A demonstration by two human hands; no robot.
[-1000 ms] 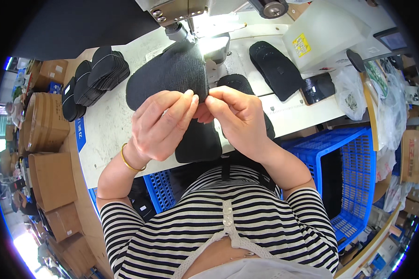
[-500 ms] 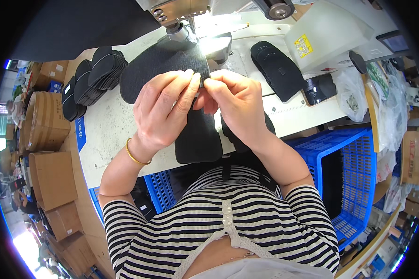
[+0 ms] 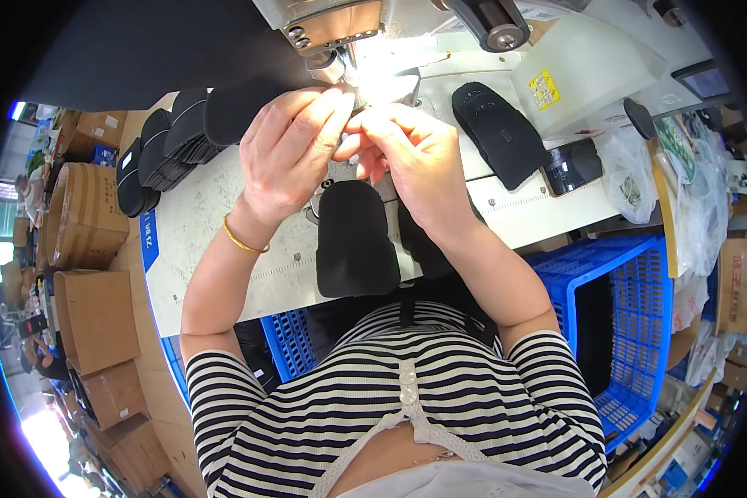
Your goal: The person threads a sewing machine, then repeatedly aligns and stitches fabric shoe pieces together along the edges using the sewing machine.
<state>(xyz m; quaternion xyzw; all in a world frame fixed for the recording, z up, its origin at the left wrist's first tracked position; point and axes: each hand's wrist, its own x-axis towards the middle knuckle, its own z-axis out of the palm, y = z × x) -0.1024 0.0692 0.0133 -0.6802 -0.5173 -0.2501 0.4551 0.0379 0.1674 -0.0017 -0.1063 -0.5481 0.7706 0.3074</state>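
My left hand (image 3: 286, 149) and my right hand (image 3: 411, 162) meet below the bright lamp of a sewing machine (image 3: 332, 25). Thumb and fingers are pinched together on both, and whatever lies between the fingertips is too small to make out. Just beneath the hands, at the table's near edge, lies a black padded fabric piece (image 3: 357, 241). Another dark piece (image 3: 423, 236) sits partly hidden under my right forearm. Beyond my left hand, a large black rounded piece (image 3: 232, 112) lies by the stacked ones.
Stacks of black fabric pieces (image 3: 153, 153) line the table's left side. More black pieces (image 3: 498, 137) lie at the right, beside a dark shiny object (image 3: 573, 173) and a clear plastic bag (image 3: 627, 178). A blue crate (image 3: 643, 332) stands below right; cardboard boxes (image 3: 95, 319) are at left.
The large black piece that lay beneath my hands has shifted up and left toward the stacks. My fingertips have moved slightly up toward the machine, still pinched.
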